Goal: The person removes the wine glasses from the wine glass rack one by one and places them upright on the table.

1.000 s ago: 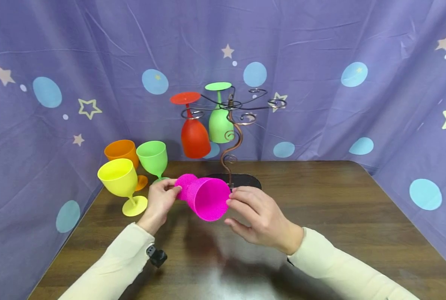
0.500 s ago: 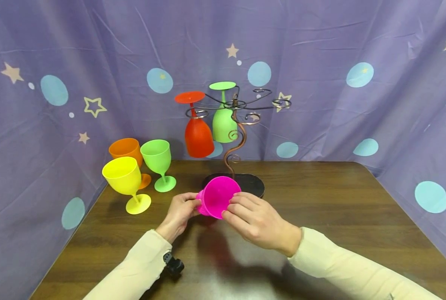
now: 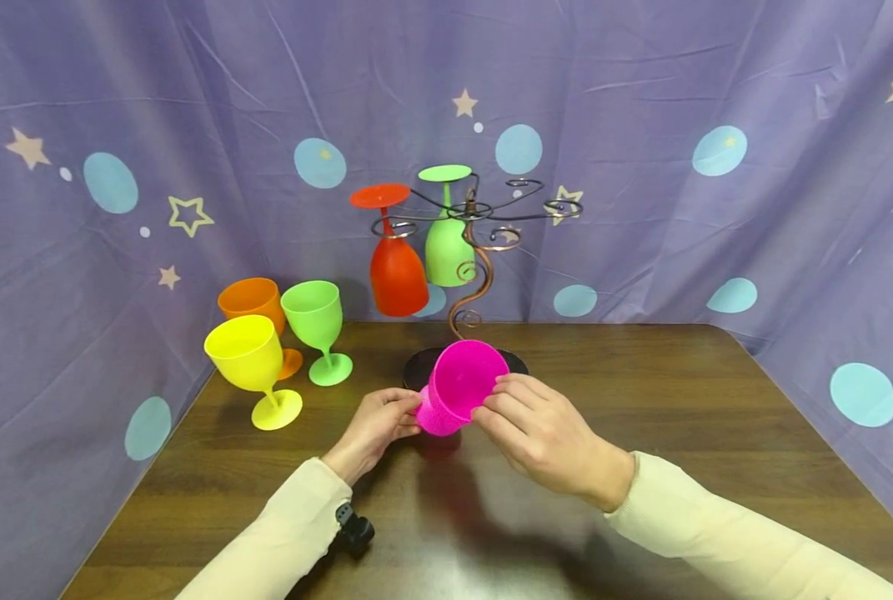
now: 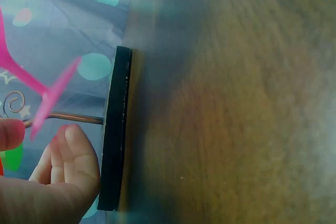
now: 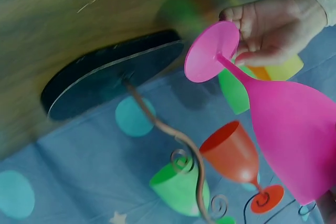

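Note:
A pink plastic goblet (image 3: pixel 467 382) is held tilted above the table, its mouth up and toward the head camera. My right hand (image 3: pixel 551 437) grips the bowl at its rim, fingers on the right side. At the other end, my left hand (image 3: pixel 377 429) holds the edge of the round foot (image 5: pixel 210 53) between thumb and fingers. In the left wrist view the thumb lies right at the foot (image 4: pixel 55 98), the other fingers curled beside it. Directly behind is a wire goblet rack (image 3: pixel 484 283), with a red goblet (image 3: pixel 398 275) and a green goblet (image 3: pixel 449 250) hanging upside down.
On the table's left side stand an orange goblet (image 3: pixel 249 296), a yellow goblet (image 3: pixel 247 354) and a second green goblet (image 3: pixel 314 315). The rack's black oval base (image 5: pixel 113 74) sits close behind the pink goblet. Purple curtain (image 3: pixel 641 83) surrounds the wooden table (image 3: pixel 679 433).
Both hands have carried the pink goblet to the right, and its mouth has turned further upward. The right hand has closed more firmly on the rim. The hanging goblets keep their places.

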